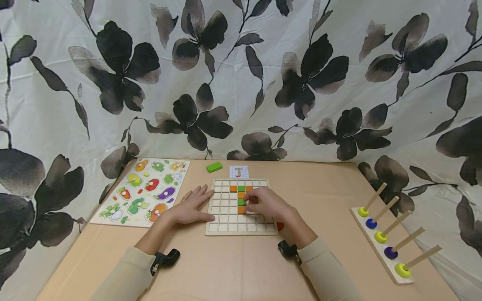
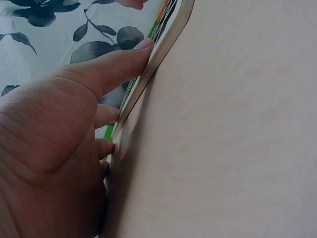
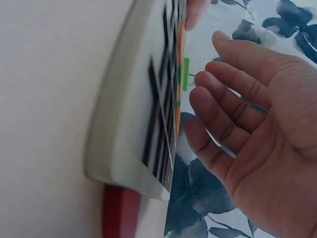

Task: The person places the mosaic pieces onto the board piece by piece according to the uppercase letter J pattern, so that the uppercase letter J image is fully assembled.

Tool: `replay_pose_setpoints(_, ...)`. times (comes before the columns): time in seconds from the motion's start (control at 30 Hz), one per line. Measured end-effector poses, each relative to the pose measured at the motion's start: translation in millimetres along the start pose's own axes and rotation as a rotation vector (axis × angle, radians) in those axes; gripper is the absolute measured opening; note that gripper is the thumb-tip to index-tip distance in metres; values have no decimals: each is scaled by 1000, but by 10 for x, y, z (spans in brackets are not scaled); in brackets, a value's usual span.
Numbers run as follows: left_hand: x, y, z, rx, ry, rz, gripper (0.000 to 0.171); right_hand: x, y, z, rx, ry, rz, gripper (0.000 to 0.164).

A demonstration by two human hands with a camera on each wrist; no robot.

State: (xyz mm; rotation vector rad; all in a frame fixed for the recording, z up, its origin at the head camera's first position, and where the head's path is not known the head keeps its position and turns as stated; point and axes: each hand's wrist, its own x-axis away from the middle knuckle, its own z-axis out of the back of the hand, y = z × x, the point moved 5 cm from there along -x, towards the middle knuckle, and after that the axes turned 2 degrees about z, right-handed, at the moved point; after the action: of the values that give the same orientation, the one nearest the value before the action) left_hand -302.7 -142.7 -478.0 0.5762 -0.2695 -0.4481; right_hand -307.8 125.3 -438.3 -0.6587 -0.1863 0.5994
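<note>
Head cam: L hand fingers spread, thumb + index at board L edge. R hand over board, fingers loosely bent, tips just beside orange/grn tiles. Card & grn block beyond fingertips. L-wrist cam: thumb tip touches board edge. R-wrist cam: fingers curved, thumb apart; board L of tips, red pc below-L.
</note>
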Motion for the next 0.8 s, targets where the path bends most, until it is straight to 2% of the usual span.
replay_pose_setpoints(0.17, 2, 2, 5, 3, 1, -1, 99, 22, 44, 90, -50, 24, -45, 24)
replay_pose_setpoints(0.37, 7, 6, 10, 6, 2, -1, 99, 55, 85, 230, -39, 55, -28, 27)
replay_pose_setpoints(0.8, 10, 4, 2, 1, 2, 1, 99, 193, 213, 546, -89, 76, -35, 34)
